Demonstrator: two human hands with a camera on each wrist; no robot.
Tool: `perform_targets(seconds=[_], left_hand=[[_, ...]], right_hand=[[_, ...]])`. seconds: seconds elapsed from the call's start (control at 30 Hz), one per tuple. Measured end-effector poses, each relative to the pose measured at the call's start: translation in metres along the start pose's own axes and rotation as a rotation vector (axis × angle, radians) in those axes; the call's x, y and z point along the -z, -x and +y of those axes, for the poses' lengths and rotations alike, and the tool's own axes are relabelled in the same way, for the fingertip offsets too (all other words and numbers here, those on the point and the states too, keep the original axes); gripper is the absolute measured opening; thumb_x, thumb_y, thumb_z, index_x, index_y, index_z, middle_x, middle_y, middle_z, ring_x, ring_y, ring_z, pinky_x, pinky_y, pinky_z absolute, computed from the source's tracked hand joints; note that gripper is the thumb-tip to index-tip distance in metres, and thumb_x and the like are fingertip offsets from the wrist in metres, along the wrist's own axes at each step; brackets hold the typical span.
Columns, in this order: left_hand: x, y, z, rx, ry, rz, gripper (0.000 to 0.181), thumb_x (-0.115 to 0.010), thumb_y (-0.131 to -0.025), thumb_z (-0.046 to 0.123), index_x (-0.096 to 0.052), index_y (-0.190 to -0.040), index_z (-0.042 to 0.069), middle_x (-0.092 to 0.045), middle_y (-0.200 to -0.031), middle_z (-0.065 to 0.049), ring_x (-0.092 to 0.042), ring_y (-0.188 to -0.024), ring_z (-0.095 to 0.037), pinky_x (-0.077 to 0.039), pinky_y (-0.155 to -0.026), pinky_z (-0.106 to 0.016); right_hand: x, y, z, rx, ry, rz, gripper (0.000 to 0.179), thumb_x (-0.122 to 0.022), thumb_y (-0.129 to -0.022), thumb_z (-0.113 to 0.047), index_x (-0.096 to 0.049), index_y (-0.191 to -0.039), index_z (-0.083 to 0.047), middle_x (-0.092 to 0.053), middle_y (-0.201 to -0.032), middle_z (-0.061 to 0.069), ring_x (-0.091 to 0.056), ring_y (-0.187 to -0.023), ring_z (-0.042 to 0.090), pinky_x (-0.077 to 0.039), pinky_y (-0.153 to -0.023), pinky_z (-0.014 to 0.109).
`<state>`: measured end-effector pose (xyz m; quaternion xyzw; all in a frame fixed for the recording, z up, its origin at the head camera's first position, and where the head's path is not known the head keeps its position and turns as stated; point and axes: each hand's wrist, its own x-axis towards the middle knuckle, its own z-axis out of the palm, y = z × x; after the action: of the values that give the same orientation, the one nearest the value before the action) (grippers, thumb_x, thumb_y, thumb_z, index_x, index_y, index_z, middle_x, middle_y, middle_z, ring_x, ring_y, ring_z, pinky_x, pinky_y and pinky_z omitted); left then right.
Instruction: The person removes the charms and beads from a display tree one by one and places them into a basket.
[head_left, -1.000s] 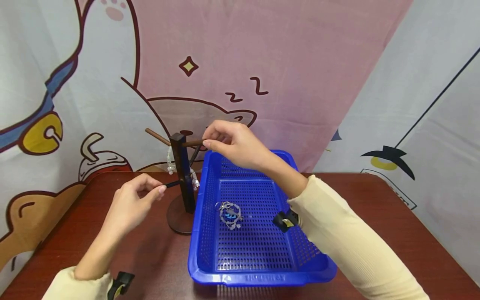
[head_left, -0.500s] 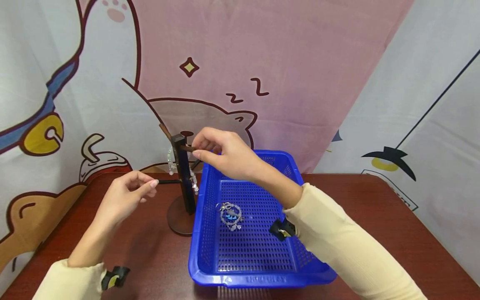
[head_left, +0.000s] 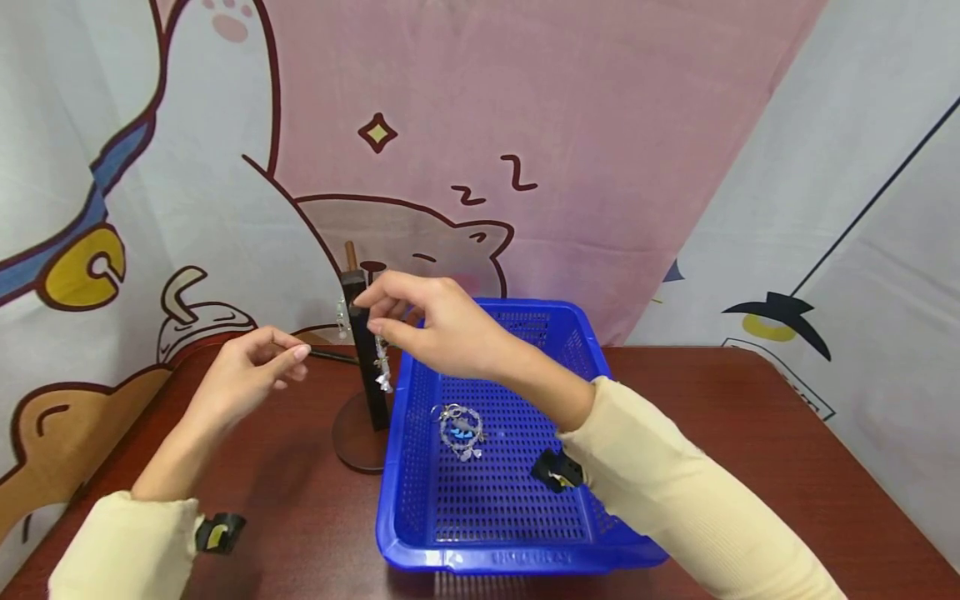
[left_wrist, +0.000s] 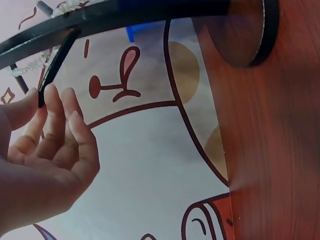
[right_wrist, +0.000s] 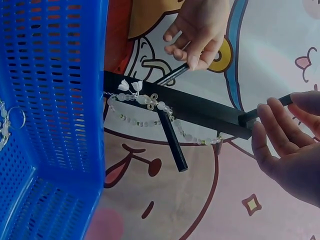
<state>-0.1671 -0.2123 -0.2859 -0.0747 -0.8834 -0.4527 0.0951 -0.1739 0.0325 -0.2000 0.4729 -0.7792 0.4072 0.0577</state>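
Observation:
A dark wooden stand with a square post [head_left: 365,358], round base [head_left: 354,442] and several pegs stands left of the basket. My left hand [head_left: 251,371] pinches the tip of a lower black peg [left_wrist: 59,57] between thumb and fingers. Near the post's top, my right hand [head_left: 442,325] pinches an upper peg [right_wrist: 267,109], which points toward me. A clear-beaded bracelet [right_wrist: 150,102] with white flower charms hangs from a peg on the right side. Behind the post shows another beaded bracelet [head_left: 342,318], partly hidden.
A blue perforated basket [head_left: 525,558] sits on the reddish-brown table [head_left: 300,533], right beside the stand. In it lie beaded bracelets [head_left: 460,429] with blue pieces and a metal ring. A cartoon-print cloth [head_left: 600,125] hangs behind the table.
The stand has turned clockwise seen from above, its rear brown peg swinging from the left to the back. My right hand moved left and down; my left hand moved slightly left and up.

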Motion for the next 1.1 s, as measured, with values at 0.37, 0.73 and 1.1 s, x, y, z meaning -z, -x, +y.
perform_targets(seconds=[0.37,0.73,1.1], left_hand=[[0.004,-0.012,-0.009,-0.017,0.018,-0.058,0.029,-0.054,-0.094,0.023,-0.056,-0.101,-0.005,-0.066,-0.08,-0.017,-0.062,-0.067,-0.007,-0.05,-0.061,-0.026],[0.005,-0.021,-0.01,0.023,0.117,-0.116,0.029,-0.053,-0.093,0.027,-0.053,-0.098,-0.002,-0.065,-0.08,-0.009,-0.062,-0.07,-0.008,-0.051,-0.063,-0.025],[0.004,-0.024,-0.01,0.024,0.121,-0.128,0.027,-0.053,-0.094,0.023,-0.05,-0.095,-0.004,-0.066,-0.079,-0.007,-0.062,-0.069,-0.008,-0.05,-0.062,-0.025]], right_hand=[[-0.007,-0.004,-0.003,0.004,0.002,-0.05,0.021,-0.057,-0.087,-0.002,-0.06,-0.108,-0.002,-0.064,-0.086,0.006,-0.057,-0.073,0.009,-0.046,-0.067,0.02],[-0.015,-0.009,-0.013,-0.023,-0.018,-0.113,0.028,-0.057,-0.088,-0.002,-0.058,-0.116,-0.005,-0.063,-0.085,0.003,-0.057,-0.072,0.006,-0.045,-0.06,0.018],[-0.01,-0.006,-0.01,-0.023,-0.027,-0.149,0.031,-0.056,-0.089,-0.003,-0.056,-0.12,-0.006,-0.062,-0.086,0.002,-0.058,-0.07,0.008,-0.048,-0.057,0.02]])
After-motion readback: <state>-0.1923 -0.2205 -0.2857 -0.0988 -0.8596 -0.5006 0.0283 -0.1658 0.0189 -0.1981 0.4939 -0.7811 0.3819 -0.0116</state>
